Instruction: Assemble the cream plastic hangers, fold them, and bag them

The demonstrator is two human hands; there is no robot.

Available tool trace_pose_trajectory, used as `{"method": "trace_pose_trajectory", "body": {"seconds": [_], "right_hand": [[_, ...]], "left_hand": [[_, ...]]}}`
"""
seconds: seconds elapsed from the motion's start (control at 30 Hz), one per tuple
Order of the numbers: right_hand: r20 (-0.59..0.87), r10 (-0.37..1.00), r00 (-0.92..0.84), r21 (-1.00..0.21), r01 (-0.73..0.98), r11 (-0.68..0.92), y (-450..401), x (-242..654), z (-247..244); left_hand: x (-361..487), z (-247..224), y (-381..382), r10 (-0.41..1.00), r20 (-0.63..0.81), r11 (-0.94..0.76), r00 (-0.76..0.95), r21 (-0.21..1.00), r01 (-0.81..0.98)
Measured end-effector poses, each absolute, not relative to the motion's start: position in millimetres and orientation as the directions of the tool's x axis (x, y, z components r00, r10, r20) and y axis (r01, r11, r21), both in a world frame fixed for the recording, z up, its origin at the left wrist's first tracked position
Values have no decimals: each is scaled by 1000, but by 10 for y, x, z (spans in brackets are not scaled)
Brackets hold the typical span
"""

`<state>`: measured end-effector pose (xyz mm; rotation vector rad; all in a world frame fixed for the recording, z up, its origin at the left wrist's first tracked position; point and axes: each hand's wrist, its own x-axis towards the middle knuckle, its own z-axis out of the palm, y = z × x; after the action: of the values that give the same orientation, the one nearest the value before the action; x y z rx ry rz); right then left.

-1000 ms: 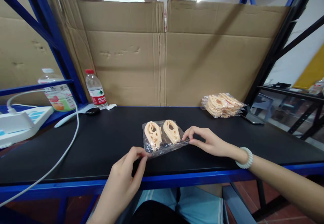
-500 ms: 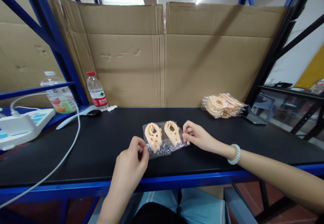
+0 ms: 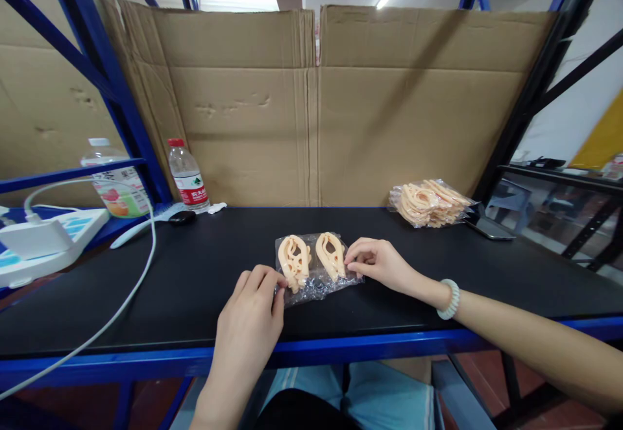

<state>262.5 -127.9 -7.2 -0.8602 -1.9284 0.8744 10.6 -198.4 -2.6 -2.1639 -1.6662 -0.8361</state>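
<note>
A clear plastic bag [image 3: 316,285] lies flat on the black tabletop in front of me. Inside are two cream, loop-shaped plastic pieces with cut-outs, a left piece [image 3: 294,262] and a right piece [image 3: 331,256], side by side. The bag's lower part is crinkled. My left hand [image 3: 252,310] is closed at the bag's lower left edge, with fingertips and thumb on the film. At the opposite edge, my right hand [image 3: 378,264] pinches the film beside the right piece. A pale coiled band [image 3: 450,299] circles my right wrist.
Several similar bagged cream pieces [image 3: 431,203] are piled at the back right, beside a phone-like flat object [image 3: 491,227]. A red-capped water bottle [image 3: 189,180] stands back left. A white cable [image 3: 139,281] loops over the left side from a power strip [image 3: 80,238]. Cardboard [image 3: 243,106] walls the back.
My right hand has shifted slightly left, further over the bag's edge. My left hand's fingers have rolled forward onto the left edge. The bag stays in nearly the same place.
</note>
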Motion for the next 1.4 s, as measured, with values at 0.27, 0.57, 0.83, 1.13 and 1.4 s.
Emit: {"method": "trace_pose_trajectory", "body": {"seconds": [0.27,0.57,0.83,1.13,1.4], "right_hand": [[466,753,-464,-642,409,649,-1357,2667,-65],[401,570,-717,-195,541,818,-1578,2757,78],[302,550,-779,-60,560,826,-1683,2869,90],[255,592,-765,-148,574,806,-1904,2929,140],[266,577,-772,-77,580,811,-2183,3010,-10]], "left_hand": [[-36,-57,-2101,820,520,-320,238,73,945],[-57,283,-1944,883,233,-432,408,62,900],[-147,218,-2007,752,251,-600,610,-126,790],[-407,47,-2216,611,425,-719,668,-56,693],[-397,-51,-2206,462,540,-834,704,-7,552]]}}
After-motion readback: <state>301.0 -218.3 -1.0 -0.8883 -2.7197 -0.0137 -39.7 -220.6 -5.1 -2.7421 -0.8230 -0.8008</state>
